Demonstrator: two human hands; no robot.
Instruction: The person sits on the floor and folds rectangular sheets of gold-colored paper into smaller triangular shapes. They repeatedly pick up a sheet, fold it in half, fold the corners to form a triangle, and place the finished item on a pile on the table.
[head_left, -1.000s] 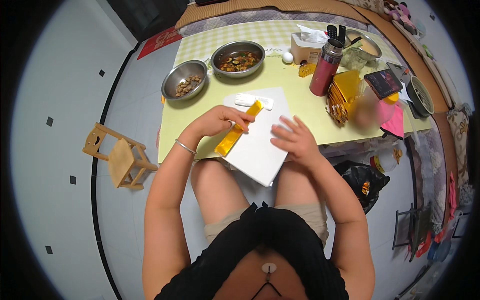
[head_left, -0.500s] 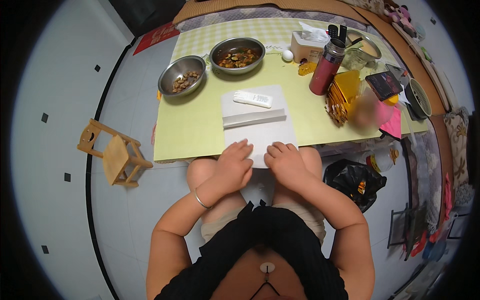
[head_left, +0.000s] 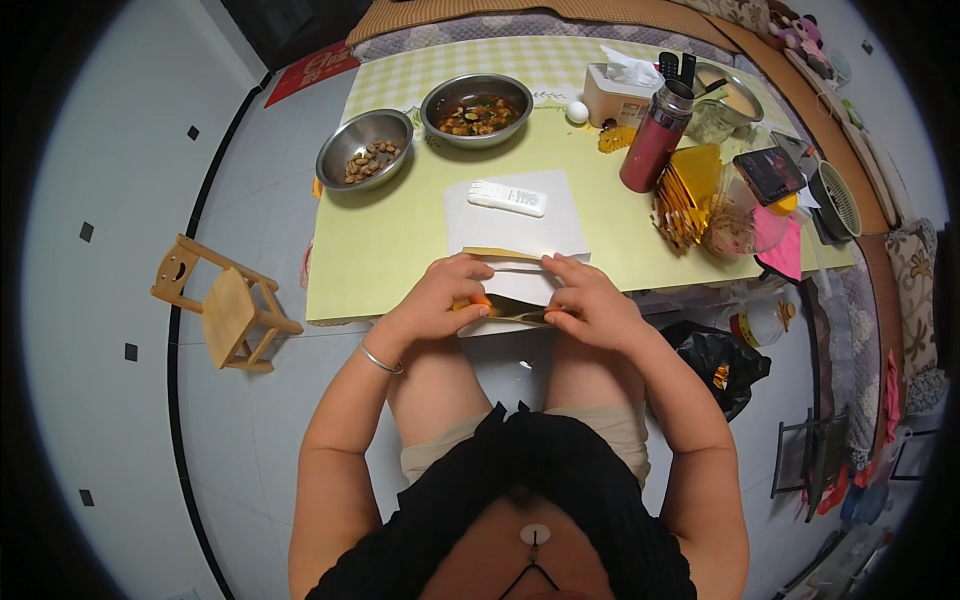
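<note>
At the table's front edge, both my hands grip a folded sheet of paper [head_left: 520, 286], white on one face and gold on the other. My left hand [head_left: 446, 296] pinches its left end, thumb toward me and fingers on the far fold. My right hand [head_left: 592, 300] does the same at the right end. The near fold bows open between my thumbs, showing a dark gap. Beyond it lies white paper [head_left: 560, 215], flat on the table, with a white oblong plastic dispenser [head_left: 507, 198] on top.
Steel bowls hold nuts [head_left: 366, 150] and a soupy dish [head_left: 476, 110] at the back left. On the right stand a red thermos [head_left: 656, 135], folded gold papers [head_left: 688, 195], a tissue box [head_left: 610, 95] and a phone [head_left: 769, 173]. A wooden chair [head_left: 235, 310] is left of the table.
Both hands have lifted slightly and turned, thumbs now at the near side. The folded strip has come toward me and opened, showing gold faces.
</note>
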